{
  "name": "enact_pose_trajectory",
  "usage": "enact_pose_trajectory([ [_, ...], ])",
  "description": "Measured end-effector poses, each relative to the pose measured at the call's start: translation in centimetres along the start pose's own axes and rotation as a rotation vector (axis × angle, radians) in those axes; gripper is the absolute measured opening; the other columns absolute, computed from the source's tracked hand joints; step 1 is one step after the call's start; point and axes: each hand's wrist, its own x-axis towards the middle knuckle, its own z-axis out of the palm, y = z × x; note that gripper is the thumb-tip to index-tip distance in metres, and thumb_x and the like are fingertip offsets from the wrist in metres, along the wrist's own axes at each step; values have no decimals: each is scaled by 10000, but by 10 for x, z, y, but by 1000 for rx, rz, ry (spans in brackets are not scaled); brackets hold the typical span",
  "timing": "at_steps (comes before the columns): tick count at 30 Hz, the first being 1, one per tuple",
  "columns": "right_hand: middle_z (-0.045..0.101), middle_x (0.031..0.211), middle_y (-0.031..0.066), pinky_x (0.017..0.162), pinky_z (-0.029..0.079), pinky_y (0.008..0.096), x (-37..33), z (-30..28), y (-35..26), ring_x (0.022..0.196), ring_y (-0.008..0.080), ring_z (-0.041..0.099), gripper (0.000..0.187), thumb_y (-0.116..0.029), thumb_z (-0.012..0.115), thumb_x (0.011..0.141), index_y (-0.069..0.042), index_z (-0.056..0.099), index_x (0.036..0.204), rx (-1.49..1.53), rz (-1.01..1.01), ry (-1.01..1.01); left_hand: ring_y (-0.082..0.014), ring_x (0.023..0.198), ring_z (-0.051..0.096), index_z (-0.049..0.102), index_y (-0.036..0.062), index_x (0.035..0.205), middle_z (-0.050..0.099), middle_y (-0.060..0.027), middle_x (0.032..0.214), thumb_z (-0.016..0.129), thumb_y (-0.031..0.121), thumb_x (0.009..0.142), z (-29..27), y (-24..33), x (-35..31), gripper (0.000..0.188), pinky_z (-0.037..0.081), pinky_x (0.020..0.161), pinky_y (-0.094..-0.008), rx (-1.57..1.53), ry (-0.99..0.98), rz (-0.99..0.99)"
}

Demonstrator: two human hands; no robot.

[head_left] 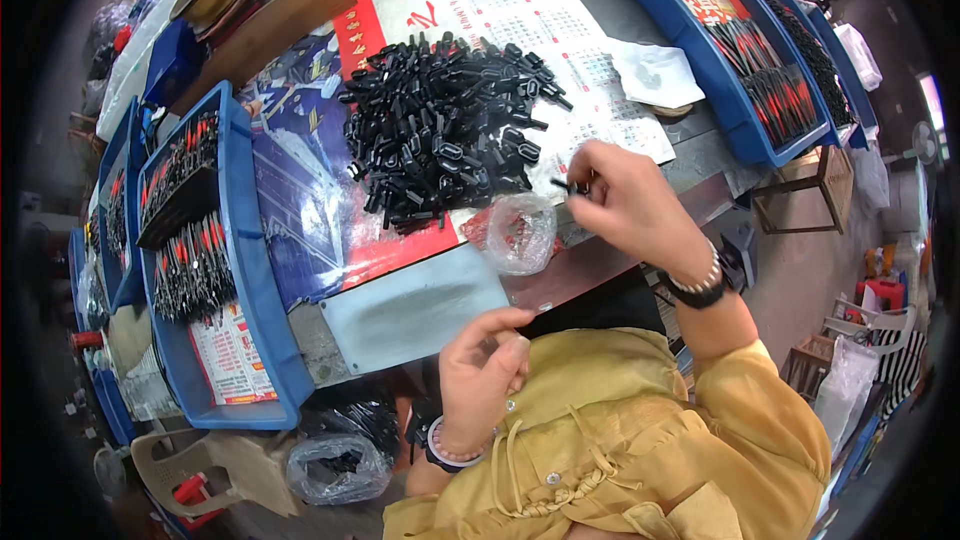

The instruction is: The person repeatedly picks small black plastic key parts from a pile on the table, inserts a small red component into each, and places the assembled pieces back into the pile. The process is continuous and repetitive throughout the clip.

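My right hand (628, 202) is raised over the near edge of the table, to the right of a clear plastic tub (522, 232). Its thumb and fingers pinch a small black plastic piece (567, 186). Lower down, close to my body, my left hand (485, 365) has its fingers curled in; what they hold, if anything, is hidden. A large heap of black plastic pieces (440, 130), some with a slot or loop shape, lies on a printed calendar sheet (590, 70). A pale blue-grey board (415, 305) lies at the table's front edge, between the heap and my left hand.
To the left stands a blue tray (270, 340) with rows of black and red slim parts. Another blue tray (690, 50) of similar parts is at the far right. A white paper packet (655, 75) lies near it. A plastic bag (340, 468) holding dark pieces sits below the table.
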Motion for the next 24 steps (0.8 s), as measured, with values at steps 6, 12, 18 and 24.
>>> enact_pose_trajectory([
  [6, 625, 939, 53, 698, 504, 219, -58, 30, -28, 777, 83, 599, 249, -17, 591, 910, 21, 536, 1150, 1111, 198, -329, -58, 673, 504, 541, -41, 1205, 601, -60, 920, 630, 44, 889, 6, -12, 5, 339, 410, 555, -171, 149, 37, 196],
  [12, 621, 797, 62, 653, 460, 239, -63, 47, -28, 727, 119, 578, 96, -51, 680, 836, 19, 673, 902, 733, -96, -29, -71, 789, 567, 577, -32, 1138, 612, -39, 969, 645, -12, 865, -2, -12, -1, 282, 471, 661, -199, 383, 22, 257],
  [18, 639, 775, 55, 609, 453, 225, -69, 58, -34, 691, 87, 572, 119, -73, 705, 828, 25, 675, 889, 784, -26, -111, -37, 656, 521, 584, -35, 1025, 597, -34, 858, 685, 59, 862, -7, -13, -3, 214, 423, 548, -183, 540, 81, 368],
  [24, 664, 771, 64, 608, 475, 228, -65, 42, -44, 681, 80, 594, 99, -74, 653, 873, 25, 655, 876, 851, 171, -179, -41, 650, 542, 575, -16, 1026, 651, -89, 875, 625, -7, 873, -9, -6, -8, 161, 445, 571, -189, 248, 56, 166],
])
